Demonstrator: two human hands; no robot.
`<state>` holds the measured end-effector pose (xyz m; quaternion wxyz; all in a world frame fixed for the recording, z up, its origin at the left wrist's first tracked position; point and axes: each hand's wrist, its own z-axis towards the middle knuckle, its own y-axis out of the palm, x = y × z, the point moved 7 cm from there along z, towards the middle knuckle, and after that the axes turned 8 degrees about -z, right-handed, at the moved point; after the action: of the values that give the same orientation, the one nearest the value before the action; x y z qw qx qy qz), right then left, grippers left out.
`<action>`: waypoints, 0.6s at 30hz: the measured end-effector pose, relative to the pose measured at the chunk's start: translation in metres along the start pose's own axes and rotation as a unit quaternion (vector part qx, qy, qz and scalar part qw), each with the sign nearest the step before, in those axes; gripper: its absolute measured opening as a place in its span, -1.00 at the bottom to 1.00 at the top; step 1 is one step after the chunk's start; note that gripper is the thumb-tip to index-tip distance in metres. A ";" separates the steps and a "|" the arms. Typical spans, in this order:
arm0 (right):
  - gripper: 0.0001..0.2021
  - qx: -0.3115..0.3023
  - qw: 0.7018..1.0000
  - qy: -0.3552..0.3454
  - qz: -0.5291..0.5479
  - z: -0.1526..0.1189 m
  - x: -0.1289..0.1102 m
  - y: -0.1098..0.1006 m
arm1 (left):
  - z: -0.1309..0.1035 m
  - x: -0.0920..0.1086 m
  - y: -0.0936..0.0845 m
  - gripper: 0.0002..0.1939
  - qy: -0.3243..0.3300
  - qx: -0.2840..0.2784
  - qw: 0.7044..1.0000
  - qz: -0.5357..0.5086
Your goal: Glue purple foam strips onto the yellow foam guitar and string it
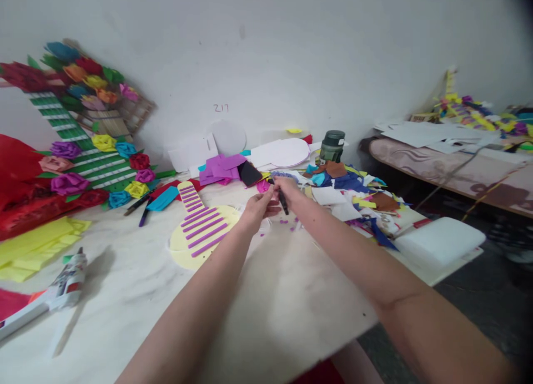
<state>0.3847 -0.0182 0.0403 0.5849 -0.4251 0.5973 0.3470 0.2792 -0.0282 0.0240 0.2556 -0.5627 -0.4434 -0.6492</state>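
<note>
Both my hands meet near the middle of the table, above small purple scraps [285, 222]. My right hand [290, 191] is closed around a slim black tool [283, 202], pen-like in shape; its exact kind is unclear. Close against it, my left hand [259, 207] has its thumb and fingers pinched together, and what they hold is too small to make out. Left of my hands lies a pale yellow paper shape [179, 251], round with a narrow neck, carrying rows of purple strips [207, 230]. A piece of magenta paper [263, 186] shows just behind my fingers.
Colourful paper scraps [345, 178] pile up at right, near a dark green jar [333, 145] and a white roll [441, 241]. Purple sheets [220, 167] lie behind. At left are a glue gun [69, 284], yellow crepe paper [37, 245] and a flower-covered frame [100, 162].
</note>
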 end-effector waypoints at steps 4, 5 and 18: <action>-0.55 0.097 0.995 -0.031 0.021 -0.002 0.009 0.004 | -0.003 -0.010 0.007 -0.60 -0.056 -0.066 0.993 -0.081; -0.54 0.106 0.994 -0.035 0.018 -0.001 0.010 0.006 | -0.004 -0.011 0.008 -0.62 -0.067 -0.080 0.990 -0.093; -0.86 0.060 0.985 0.011 0.163 0.004 0.011 -0.023 | -0.006 -0.009 -0.001 -0.75 -0.081 -0.113 0.984 -0.111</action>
<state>0.4081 -0.0246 0.0309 0.5382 -0.2899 0.6846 0.3970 0.2774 -0.0347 0.0148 0.0800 -0.5859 -0.4466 -0.6714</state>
